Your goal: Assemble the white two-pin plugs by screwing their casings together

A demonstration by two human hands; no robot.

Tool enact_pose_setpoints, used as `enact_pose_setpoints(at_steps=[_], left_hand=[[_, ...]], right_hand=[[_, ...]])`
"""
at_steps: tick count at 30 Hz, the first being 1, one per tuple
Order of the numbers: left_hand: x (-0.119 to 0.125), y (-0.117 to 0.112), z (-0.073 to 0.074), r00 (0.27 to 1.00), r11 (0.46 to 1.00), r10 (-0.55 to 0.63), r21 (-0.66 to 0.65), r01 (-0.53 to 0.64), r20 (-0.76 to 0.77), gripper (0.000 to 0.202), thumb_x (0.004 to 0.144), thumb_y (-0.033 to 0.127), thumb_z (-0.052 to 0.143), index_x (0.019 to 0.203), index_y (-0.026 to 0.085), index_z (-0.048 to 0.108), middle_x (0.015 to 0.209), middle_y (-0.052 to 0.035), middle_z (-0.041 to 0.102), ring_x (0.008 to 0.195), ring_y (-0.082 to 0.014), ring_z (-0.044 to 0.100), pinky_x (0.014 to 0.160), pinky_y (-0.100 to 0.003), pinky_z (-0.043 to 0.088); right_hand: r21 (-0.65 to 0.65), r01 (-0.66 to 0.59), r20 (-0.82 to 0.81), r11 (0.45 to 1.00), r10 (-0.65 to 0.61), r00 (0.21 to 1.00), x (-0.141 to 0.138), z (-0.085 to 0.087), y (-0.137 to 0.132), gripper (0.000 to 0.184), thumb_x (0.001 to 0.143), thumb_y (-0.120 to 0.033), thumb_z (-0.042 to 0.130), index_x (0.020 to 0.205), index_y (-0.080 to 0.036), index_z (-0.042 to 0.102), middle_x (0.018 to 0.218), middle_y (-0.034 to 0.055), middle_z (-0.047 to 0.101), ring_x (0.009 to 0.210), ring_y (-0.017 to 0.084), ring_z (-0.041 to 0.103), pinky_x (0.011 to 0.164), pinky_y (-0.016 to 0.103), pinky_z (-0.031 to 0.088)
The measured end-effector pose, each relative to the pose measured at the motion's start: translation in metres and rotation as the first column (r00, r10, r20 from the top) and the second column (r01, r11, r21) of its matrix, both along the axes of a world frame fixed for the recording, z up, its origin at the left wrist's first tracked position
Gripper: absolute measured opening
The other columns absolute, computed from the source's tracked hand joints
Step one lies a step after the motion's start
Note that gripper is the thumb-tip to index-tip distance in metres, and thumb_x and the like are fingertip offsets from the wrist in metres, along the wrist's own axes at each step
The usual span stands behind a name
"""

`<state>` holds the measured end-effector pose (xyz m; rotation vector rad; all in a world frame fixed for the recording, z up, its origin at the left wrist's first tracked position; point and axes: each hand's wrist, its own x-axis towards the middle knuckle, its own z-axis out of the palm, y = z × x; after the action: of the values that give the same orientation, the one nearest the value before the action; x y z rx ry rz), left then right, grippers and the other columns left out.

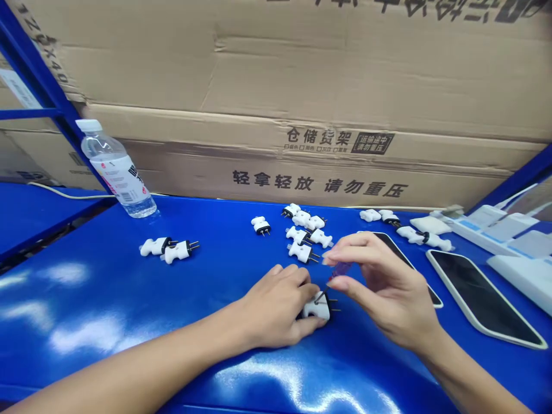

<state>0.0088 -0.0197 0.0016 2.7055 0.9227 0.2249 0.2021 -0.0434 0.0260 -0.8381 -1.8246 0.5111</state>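
A white two-pin plug [317, 307] with a black pin end lies on the blue surface, its pins pointing right. The fingers of my left hand [280, 305] are closed around its left end and sides, hiding part of it. Between thumb and fingertips, my right hand [383, 287] pinches the purplish see-through handle of a small screwdriver [340, 270]. The screwdriver's thin shaft slants down to the left, and its tip meets the plug's top face near a hole. Just behind my hands sits a group of similar plugs [299, 251].
Two plugs [176, 251] lie at left, another plug [260, 224] at centre back, and more plugs [409, 233] at back right. A water bottle [118, 169] stands back left. At right are two phones [487, 296] and a white power strip [509, 230]. Large cardboard boxes [302, 86] wall off the back.
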Motion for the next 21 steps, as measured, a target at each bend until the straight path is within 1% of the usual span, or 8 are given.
enact_pose_setpoints(at_steps=[3,5,7,10,14,16,19,21], left_hand=[[0.0005,0.0001,0.0029,0.999,1.000,-0.022,0.006,0.022,-0.024,0.030,0.092,0.046,0.057,0.106,0.020,0.063,0.101,-0.0058,0.061,0.097,-0.0258,0.059,0.089,-0.045,0.048],[0.0006,0.0001,0.0039,0.999,0.999,-0.032,0.006,0.033,-0.030,0.030,0.093,0.046,0.056,0.107,0.020,0.063,0.102,-0.0060,0.062,0.097,-0.0255,0.059,0.089,-0.044,0.047],[0.0004,0.0002,0.0038,0.999,0.999,-0.041,0.013,0.042,-0.030,0.032,0.094,0.046,0.055,0.110,0.020,0.062,0.105,-0.0064,0.062,0.100,-0.0258,0.059,0.090,-0.043,0.047],[0.0003,0.0006,0.0024,0.998,0.998,-0.057,0.032,0.058,-0.042,0.035,0.094,0.047,0.056,0.114,0.018,0.061,0.107,-0.0075,0.062,0.100,-0.0261,0.058,0.088,-0.042,0.046],[0.0006,0.0016,0.0016,0.996,0.997,-0.057,0.049,0.061,-0.068,0.036,0.094,0.046,0.056,0.116,0.017,0.058,0.105,-0.0075,0.062,0.097,-0.0253,0.058,0.084,-0.039,0.045],[0.0005,0.0022,0.0019,0.996,0.997,-0.054,0.045,0.057,-0.065,0.034,0.094,0.046,0.057,0.113,0.018,0.058,0.106,-0.0073,0.062,0.096,-0.0246,0.058,0.083,-0.038,0.045],[-0.0002,0.0038,0.0019,0.998,0.998,-0.053,0.024,0.053,-0.033,0.034,0.094,0.046,0.059,0.114,0.018,0.058,0.109,-0.0063,0.062,0.097,-0.0238,0.058,0.082,-0.037,0.045],[-0.0007,0.0050,0.0008,0.999,0.999,-0.046,0.009,0.046,-0.013,0.035,0.093,0.046,0.060,0.115,0.019,0.058,0.109,-0.0059,0.062,0.098,-0.0241,0.058,0.083,-0.037,0.045]], right_hand=[[-0.032,-0.010,-0.011,0.999,0.009,1.000,0.0010,-0.0006,-0.0001,0.040,0.091,-0.015,0.063,0.121,-0.041,0.067,0.094,0.0002,0.067,0.089,0.018,0.063,0.081,0.035,0.055],[-0.078,-0.042,-0.018,0.996,0.041,0.999,0.0025,-0.0012,-0.0017,0.045,0.097,-0.015,0.053,0.133,-0.041,0.058,0.103,0.0002,0.068,0.095,0.017,0.064,0.084,0.033,0.056],[-0.121,-0.048,-0.015,0.991,0.047,0.999,0.0036,-0.0020,-0.0028,0.045,0.100,-0.015,0.047,0.137,-0.039,0.053,0.111,0.0002,0.069,0.104,0.017,0.065,0.090,0.033,0.055],[-0.096,-0.028,0.013,0.995,0.030,0.999,0.0039,-0.0029,-0.0013,0.033,0.097,-0.018,0.055,0.125,-0.035,0.061,0.113,0.0009,0.068,0.106,0.019,0.064,0.091,0.036,0.053],[0.037,0.048,0.024,0.998,-0.049,0.999,0.0038,-0.0025,0.0026,0.027,0.085,-0.016,0.072,0.106,-0.033,0.067,0.092,-0.0010,0.066,0.087,0.018,0.062,0.080,0.034,0.050],[0.004,0.037,0.044,0.999,-0.038,0.998,0.0048,-0.0015,0.0022,0.031,0.089,-0.015,0.067,0.112,-0.035,0.067,0.091,-0.0006,0.067,0.085,0.018,0.062,0.079,0.034,0.051],[-0.077,-0.005,0.058,0.997,0.010,0.998,0.0070,0.0000,-0.0006,0.043,0.097,-0.017,0.054,0.133,-0.039,0.057,0.103,0.0010,0.070,0.094,0.018,0.065,0.081,0.034,0.056],[-0.111,-0.018,0.053,0.994,0.024,0.998,0.0077,0.0005,-0.0019,0.042,0.099,-0.018,0.049,0.135,-0.039,0.054,0.110,0.0012,0.070,0.102,0.019,0.066,0.083,0.034,0.057]])
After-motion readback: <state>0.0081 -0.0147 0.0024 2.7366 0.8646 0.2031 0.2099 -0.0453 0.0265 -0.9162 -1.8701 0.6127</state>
